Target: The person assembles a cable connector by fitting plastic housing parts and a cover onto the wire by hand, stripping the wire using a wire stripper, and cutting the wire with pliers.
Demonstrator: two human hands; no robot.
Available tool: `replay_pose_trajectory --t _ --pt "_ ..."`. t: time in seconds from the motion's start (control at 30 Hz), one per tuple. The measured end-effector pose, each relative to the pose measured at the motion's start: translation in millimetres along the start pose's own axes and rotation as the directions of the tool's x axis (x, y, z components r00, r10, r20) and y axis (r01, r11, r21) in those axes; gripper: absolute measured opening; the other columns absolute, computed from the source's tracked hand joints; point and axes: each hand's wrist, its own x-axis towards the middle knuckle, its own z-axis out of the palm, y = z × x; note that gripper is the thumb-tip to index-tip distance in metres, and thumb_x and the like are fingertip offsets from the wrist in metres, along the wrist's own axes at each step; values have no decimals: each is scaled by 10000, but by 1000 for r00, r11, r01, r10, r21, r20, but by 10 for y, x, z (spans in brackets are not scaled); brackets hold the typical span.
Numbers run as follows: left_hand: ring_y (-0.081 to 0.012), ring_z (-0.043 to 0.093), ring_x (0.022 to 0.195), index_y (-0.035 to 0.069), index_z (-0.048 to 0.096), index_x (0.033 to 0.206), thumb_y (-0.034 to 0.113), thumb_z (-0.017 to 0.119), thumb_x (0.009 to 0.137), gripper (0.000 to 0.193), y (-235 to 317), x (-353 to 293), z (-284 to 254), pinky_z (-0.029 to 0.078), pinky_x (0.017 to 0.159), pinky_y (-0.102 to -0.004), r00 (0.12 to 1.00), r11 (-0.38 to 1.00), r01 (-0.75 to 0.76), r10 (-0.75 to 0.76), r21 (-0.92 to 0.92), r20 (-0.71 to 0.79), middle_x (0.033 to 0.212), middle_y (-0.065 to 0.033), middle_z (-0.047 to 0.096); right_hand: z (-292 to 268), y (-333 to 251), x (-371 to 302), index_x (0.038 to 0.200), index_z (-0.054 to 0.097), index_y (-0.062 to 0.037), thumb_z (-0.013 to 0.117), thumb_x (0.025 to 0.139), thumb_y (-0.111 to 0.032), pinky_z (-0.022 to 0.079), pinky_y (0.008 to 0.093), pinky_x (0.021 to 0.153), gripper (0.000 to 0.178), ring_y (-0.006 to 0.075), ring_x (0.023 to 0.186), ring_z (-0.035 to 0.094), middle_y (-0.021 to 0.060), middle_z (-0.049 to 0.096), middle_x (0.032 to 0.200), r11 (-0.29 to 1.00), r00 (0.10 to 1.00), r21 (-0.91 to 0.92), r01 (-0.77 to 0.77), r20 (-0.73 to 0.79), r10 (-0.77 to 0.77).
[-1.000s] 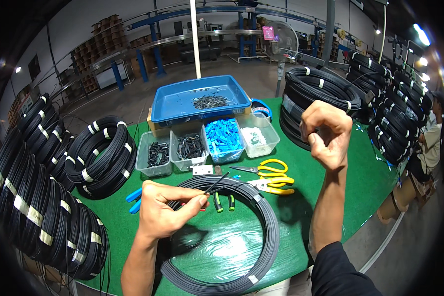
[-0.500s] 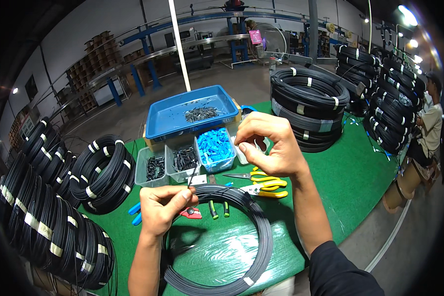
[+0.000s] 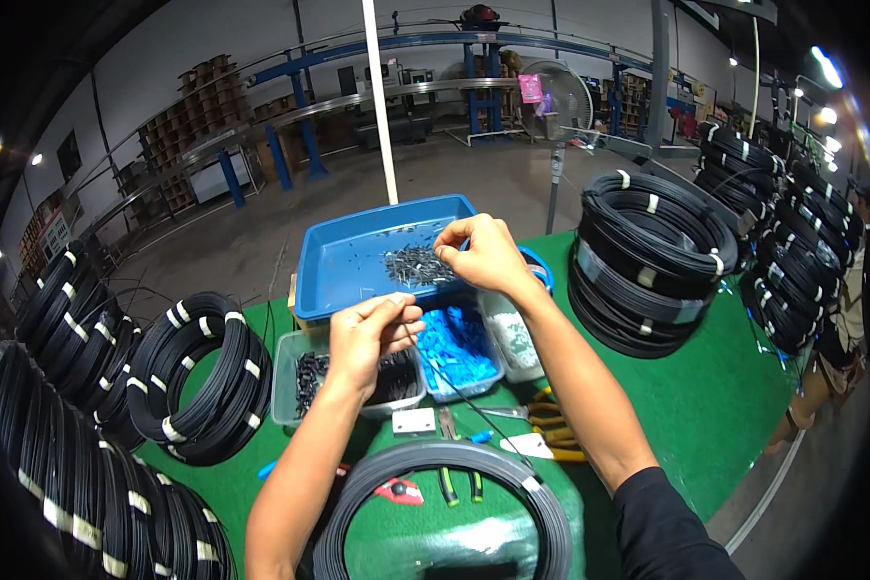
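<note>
My left hand (image 3: 362, 338) is closed, thumb against fingers, on the end of a thin black cable (image 3: 459, 391). That cable runs down to the black cable coil (image 3: 551, 517) lying on the green table. Over the right side of the blue tray (image 3: 343, 266), my right hand (image 3: 483, 253) is pinched; whatever lies between its fingertips is too small to make out. Small dark scraps (image 3: 411, 266) lie in the tray beside it. Below the hands stand clear boxes of blue connector parts (image 3: 454, 343), black parts (image 3: 311, 377) and whitish pieces (image 3: 519, 340).
Yellow-handled pliers (image 3: 556, 435), green-and-black handles (image 3: 448, 486), a red-handled tool (image 3: 399, 491) and a small white block (image 3: 416, 421) lie behind the coil. Stacked cable coils stand right (image 3: 652, 261) and left (image 3: 198, 377). A person (image 3: 846, 319) is at the far right.
Both hands have moved forward toward the blue tray, the left one carrying the cable end with it. My right hand has come left, over the tray. The view has shifted.
</note>
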Motion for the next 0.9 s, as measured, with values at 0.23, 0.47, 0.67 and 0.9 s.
replay_pose_trajectory --t 0.23,0.47,0.67,0.9 --pt "-150 716 786 -19 663 1094 208 623 962 266 -264 469 -10 588 667 -238 979 983 185 -185 5 89 940 -97 720 404 96 410 920 766 -80 702 768 -171 548 433 851 189 356 939 698 214 717 969 952 982 -241 -191 -40 187" --pt "-137 705 729 -28 688 1071 215 691 922 286 -5 27 90 576 605 -226 1000 1000 6 -7 23 16 904 -95 720 88 -21 -27 986 749 -11 718 849 -199 541 324 698 235 185 727 697 128 730 796 997 997 9 -76 -20 76" --pt "-138 678 716 -40 742 978 176 751 876 239 364 -847 126 538 650 -252 947 929 -314 320 197 2 822 -103 730 -298 -522 -1035 1031 688 5 659 941 -202 487 240 727 227 102 806 631 60 699 887 830 975 550 -95 219 -34" --pt "-166 706 808 -71 723 1007 68 752 855 208 354 -1541 45 550 790 -280 837 802 -502 544 325 -51 888 -142 738 -78 -960 -1774 972 654 1 708 867 -39 512 254 735 125 104 799 649 51 696 860 698 883 701 -144 409 -229"
